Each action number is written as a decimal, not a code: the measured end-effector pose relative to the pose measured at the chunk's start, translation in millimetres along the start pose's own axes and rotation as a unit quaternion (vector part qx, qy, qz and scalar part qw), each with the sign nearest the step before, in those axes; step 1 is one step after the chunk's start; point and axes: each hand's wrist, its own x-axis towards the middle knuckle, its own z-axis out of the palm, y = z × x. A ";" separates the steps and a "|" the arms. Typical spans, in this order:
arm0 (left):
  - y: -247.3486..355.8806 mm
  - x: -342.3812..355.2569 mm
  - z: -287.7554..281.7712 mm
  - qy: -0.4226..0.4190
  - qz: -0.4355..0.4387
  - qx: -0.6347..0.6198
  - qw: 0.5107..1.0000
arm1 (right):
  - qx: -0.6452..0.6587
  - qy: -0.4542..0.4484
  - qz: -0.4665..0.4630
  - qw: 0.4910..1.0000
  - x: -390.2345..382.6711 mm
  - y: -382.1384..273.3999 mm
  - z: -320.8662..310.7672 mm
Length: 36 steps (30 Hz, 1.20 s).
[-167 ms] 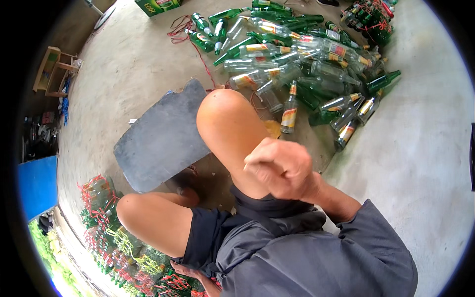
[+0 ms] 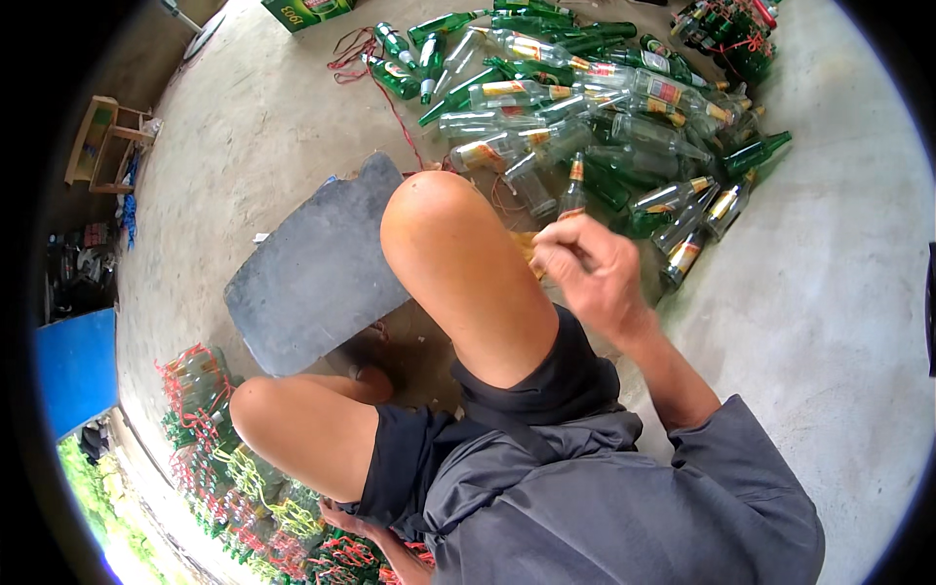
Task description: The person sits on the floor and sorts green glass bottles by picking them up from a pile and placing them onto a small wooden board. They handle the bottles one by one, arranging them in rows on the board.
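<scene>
Concrete floor [image 2: 210, 161], pale and stained, bordered at far left by a wooden frame [image 2: 119, 146] and a blue panel [image 2: 76, 370]. At top, a green carton [image 2: 307, 12]. Below it, a tangle of red string [image 2: 395, 102].

Item: one glass bottle [image 2: 575, 180], yellow label at neck. On the floor, at the near edge of a pile of bottles [image 2: 546, 93], green and clear, lying at many angles. Neck pointing away from the wearer, toward upper edge of view. Long axis nearly vertical in view, with slight lean to right. Standing or lying: not certain. Base hidden.

Position relative to right grip [image 2: 595, 268]: just beyond it in view, lower part covered by the knuckles. Contact: impossible to tell.

Right grip: fingers curled in toward thumb, slightly blurred; anything pinched inside, impossible to tell. Beside right knee [image 2: 434, 210], above floor level. Forearm rising from a short grey sleeve [image 2: 736, 439], angled up and to left, elbow bent.

Left grip [image 2: 346, 520]: low, beside left thigh, partly covered by dark shorts; state not readable. Near it, tied bundles of bottles [image 2: 229, 487] with red and yellow cord.

Between knees and carton: grey board [image 2: 317, 268], flat, long axis slanting up to right.
</scene>
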 end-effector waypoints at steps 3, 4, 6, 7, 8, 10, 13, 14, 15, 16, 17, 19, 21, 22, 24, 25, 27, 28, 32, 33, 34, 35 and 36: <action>-15.2 54.2 0.5 -0.063 -0.142 -0.277 0.948 | -0.017 0.032 0.094 0.995 11.6 33.3 -23.7; 29.9 55.8 4.7 -0.057 -0.125 -0.241 0.961 | -0.029 0.043 0.132 0.990 10.5 54.1 -39.5; 129.6 59.7 -4.2 -0.033 -0.087 -0.165 0.982 | -0.076 0.061 0.164 0.982 5.5 94.8 -65.4; 158.7 65.1 -15.5 -0.028 -0.079 -0.189 0.978 | -0.080 0.055 0.176 0.979 3.9 121.1 -69.7; 183.4 70.5 -27.4 -0.023 -0.069 -0.212 0.975 | -0.083 0.049 0.191 0.977 -0.5 150.7 -72.8; 198.0 85.4 -34.0 -0.017 -0.057 -0.282 0.958 | -0.127 0.032 0.192 0.973 -9.8 199.3 -76.8; 208.0 116.7 -35.5 -0.004 -0.016 -0.338 0.941 | -0.107 0.035 0.267 0.957 -18.9 243.4 -75.9; 225.4 122.1 -38.4 0.001 0.020 -0.305 0.952 | -0.127 0.041 0.281 0.950 -22.2 257.4 -76.1; 242.7 126.5 -39.3 0.008 0.058 -0.273 0.960 | -0.145 0.047 0.291 0.944 -22.0 272.2 -75.5; 249.4 129.1 -41.9 0.001 0.082 -0.267 0.960 | -0.159 0.046 0.302 0.939 -17.1 274.4 -66.8; 254.8 131.5 -43.5 -0.007 0.105 -0.262 0.959 | -0.118 0.043 0.364 0.923 -11.1 276.5 -59.2; 278.5 128.6 -36.9 -0.032 0.158 -0.273 0.949 | -0.142 0.049 0.393 0.907 -1.4 293.8 -58.1; 283.9 134.4 -28.3 -0.007 0.260 -0.171 0.950 | -0.181 0.057 0.396 0.898 4.7 317.0 -53.6; 286.1 136.7 -20.9 0.005 0.309 -0.122 0.943 | -0.211 0.068 0.383 0.897 6.9 331.5 -55.1; 302.3 128.1 -16.8 -0.014 0.317 -0.093 0.944 | -0.248 0.081 0.378 0.888 11.5 349.2 -63.8; 306.1 123.1 -15.3 -0.016 0.304 -0.097 0.948 | -0.253 0.079 0.385 0.884 12.5 357.1 -64.7; 306.4 123.8 -27.0 -0.012 0.305 -0.076 0.949 | -0.284 0.073 0.374 0.880 17.4 341.9 -38.8; 306.7 123.6 -28.1 -0.018 0.319 -0.068 0.945 | -0.288 0.067 0.380 0.877 17.6 343.3 -38.9; 303.8 128.2 -16.6 -0.008 0.330 -0.013 0.944 | -0.295 0.054 0.414 0.859 23.2 368.1 -51.7; 296.8 133.2 -15.0 -0.002 0.347 -0.019 0.938 | -0.287 0.062 0.416 0.861 19.9 372.3 -48.5; 294.9 133.2 -14.1 0.003 0.352 -0.019 0.936 | -0.279 0.072 0.414 0.863 20.5 377.0 -44.0; 296.5 131.7 -13.3 0.005 0.350 -0.016 0.937 | -0.288 0.083 0.410 0.862 19.6 380.7 -41.6; 299.3 129.9 -11.2 0.006 0.346 -0.013 0.938 | -0.288 0.083 0.426 0.854 20.7 384.3 -44.5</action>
